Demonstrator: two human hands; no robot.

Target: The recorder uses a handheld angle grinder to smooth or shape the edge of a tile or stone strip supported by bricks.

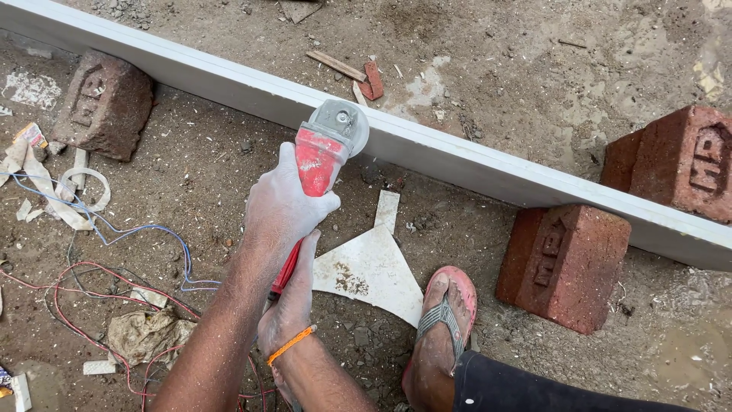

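Observation:
A red angle grinder [319, 156] with a grey head [339, 122] rests its front against the near edge of a long white slab [473, 164] that runs diagonally across the ground. My left hand [280, 207], dusted white, is wrapped around the grinder's red body. Behind it my right hand [290, 301], with an orange band on the wrist, grips the rear of the tool. The disc itself is hidden under the head.
The slab sits among red bricks: one at the far left [103, 103], one under it at the right [564, 263], another behind it [679, 160]. A broken white tile piece [370, 267] lies by my sandalled foot [446, 336]. Red and blue wires [114, 252] trail at left on dirt.

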